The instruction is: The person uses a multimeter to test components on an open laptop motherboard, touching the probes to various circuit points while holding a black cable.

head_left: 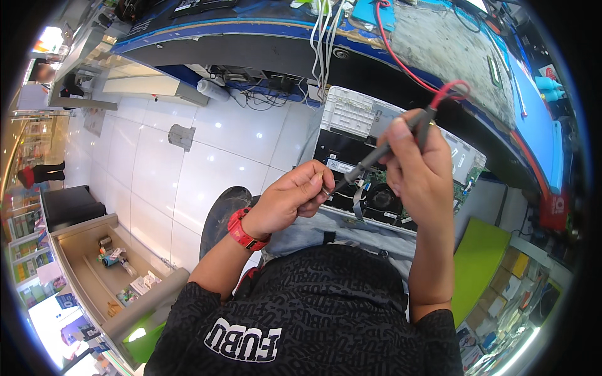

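My right hand (419,172) is closed on dark grey test probes (370,161), with a red lead (453,88) looping up from them. One long probe slants down to my left hand (295,197), whose pinched fingertips are at its tip on something small I cannot make out. Beneath both hands an opened laptop (348,113) lies on my lap, showing its white casing, black battery, fan (382,197), green circuit board and a loose ribbon cable (359,203).
A cluttered bench (420,44) with a mat, cables and tools runs across the top and right. An open drawer (88,263) of small items is at lower left, a green board (476,257) at lower right. A person's legs (47,172) show at far left beyond the tiled floor.
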{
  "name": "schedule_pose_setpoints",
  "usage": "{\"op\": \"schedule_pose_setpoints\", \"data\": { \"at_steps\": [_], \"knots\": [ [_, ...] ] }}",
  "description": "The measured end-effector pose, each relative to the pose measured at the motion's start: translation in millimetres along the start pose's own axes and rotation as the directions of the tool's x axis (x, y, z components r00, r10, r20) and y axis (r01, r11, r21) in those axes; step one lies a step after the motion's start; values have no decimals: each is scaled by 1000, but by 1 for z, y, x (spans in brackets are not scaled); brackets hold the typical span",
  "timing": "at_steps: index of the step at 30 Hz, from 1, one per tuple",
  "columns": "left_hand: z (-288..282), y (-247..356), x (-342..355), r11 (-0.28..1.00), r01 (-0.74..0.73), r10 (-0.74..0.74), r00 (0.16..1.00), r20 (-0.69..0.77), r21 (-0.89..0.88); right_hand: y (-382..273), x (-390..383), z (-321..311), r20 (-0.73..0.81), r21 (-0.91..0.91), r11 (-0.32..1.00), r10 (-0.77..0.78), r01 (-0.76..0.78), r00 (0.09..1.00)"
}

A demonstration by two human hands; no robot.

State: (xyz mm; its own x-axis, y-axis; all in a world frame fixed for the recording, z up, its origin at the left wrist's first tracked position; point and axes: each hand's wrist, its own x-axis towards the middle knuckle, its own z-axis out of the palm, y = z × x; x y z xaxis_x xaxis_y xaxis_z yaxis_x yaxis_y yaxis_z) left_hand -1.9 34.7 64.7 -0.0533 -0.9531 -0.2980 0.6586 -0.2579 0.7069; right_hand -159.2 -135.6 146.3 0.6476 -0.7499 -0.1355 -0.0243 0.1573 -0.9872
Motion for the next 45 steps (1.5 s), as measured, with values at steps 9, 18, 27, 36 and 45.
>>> {"op": "schedule_pose_setpoints", "data": {
  "at_steps": [9,18,27,36,45],
  "knots": [
    [0,-3,0,998,21,-26,996,85,52,5,28,17,215,-306,942,-71,136,974],
    [-1,-6,-2,999,16,-12,992,124,-33,-9,43,26,360,-413,899,18,142,933],
    [-3,-9,-1,998,28,-19,987,162,-48,-13,53,29,444,-438,866,-26,242,896],
    [0,-4,1,999,41,-41,985,165,0,-6,53,28,385,-376,905,-43,200,922],
    [3,-2,1,996,77,-71,989,132,-37,6,54,24,341,-337,934,5,117,940]
  ]
}}
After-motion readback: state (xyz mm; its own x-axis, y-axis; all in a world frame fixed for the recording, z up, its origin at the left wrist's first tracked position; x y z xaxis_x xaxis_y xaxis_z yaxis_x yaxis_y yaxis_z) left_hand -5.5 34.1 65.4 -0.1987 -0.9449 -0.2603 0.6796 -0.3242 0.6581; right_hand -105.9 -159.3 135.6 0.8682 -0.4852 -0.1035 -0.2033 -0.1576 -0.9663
